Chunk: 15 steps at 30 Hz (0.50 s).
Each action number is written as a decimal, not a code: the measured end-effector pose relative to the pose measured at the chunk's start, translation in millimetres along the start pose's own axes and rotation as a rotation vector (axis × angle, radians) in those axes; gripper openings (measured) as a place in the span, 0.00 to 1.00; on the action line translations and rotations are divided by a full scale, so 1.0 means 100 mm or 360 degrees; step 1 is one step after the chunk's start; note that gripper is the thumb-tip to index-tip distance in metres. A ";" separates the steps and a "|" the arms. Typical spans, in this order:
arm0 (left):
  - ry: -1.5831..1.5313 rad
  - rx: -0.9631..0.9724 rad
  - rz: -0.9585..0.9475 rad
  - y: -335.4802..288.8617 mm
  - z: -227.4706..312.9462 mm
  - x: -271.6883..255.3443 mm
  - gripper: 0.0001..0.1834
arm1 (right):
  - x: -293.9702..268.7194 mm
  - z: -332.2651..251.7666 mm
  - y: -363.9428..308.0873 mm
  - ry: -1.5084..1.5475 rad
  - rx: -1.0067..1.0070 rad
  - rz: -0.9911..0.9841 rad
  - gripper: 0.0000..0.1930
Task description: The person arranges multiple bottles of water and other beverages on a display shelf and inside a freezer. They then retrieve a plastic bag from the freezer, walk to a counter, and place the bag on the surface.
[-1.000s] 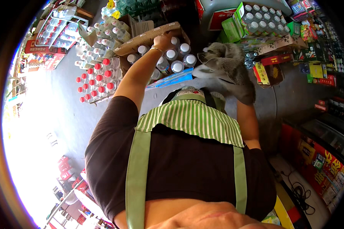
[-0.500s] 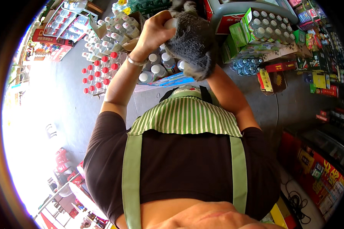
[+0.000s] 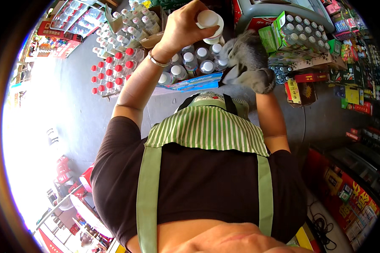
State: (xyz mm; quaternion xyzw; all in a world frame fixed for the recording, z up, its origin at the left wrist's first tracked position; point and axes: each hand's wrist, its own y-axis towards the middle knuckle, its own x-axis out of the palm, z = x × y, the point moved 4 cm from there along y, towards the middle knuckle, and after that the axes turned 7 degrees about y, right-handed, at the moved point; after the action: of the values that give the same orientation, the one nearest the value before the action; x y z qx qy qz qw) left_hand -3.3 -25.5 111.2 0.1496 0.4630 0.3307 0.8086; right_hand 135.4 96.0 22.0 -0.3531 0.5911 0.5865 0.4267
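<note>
My left hand [image 3: 185, 26], with a bracelet at the wrist, is closed around a white-lidded container [image 3: 208, 18] above a blue-sided carton [image 3: 198, 83]. Most of the container's body is hidden. Several clear bottles with white caps [image 3: 190, 57] stand upright in that carton. A fluffy grey cloth [image 3: 251, 50] covers my right hand, hides its fingers and hangs loosely at the carton's right end, beside the bottles.
Red-capped bottles [image 3: 119, 67] and white-capped bottles [image 3: 133, 31] are packed to the left. On the right stands a green carton of bottles [image 3: 302, 33], with shrink-wrapped bottles [image 3: 279, 75] and a yellow-red box [image 3: 293, 89] below. A grey chest-like cabinet [image 3: 283, 10] is behind.
My right hand and the grey cloth have moved right, away from my left hand, uncovering the white-capped bottles. My left hand has shifted slightly up and right with the container.
</note>
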 end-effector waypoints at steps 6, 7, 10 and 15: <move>0.0414 0.0434 0.0005 -0.04 -0.06 0.37 0.22 | -0.29 0.02 0.33 0.0268 -0.0027 0.0519 0.12; 0.0427 0.0299 -0.0093 -0.03 -0.15 0.39 0.18 | -0.27 0.04 0.40 0.0312 -0.0024 0.0525 0.12; 0.0407 0.0302 -0.0136 -0.06 -0.22 0.49 0.20 | -0.18 0.18 0.35 0.0418 0.0044 0.0429 0.11; 0.0477 0.0053 -0.0210 -0.08 -0.89 0.81 0.21 | 0.01 0.50 -0.19 0.0503 0.0261 0.0048 0.10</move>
State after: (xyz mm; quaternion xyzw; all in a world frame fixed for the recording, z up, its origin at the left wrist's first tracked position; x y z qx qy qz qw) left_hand -47.0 17.0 7.2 0.0813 0.5928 0.2876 0.7479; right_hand 156.5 144.5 16.2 -0.3959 0.7018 0.4798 0.3471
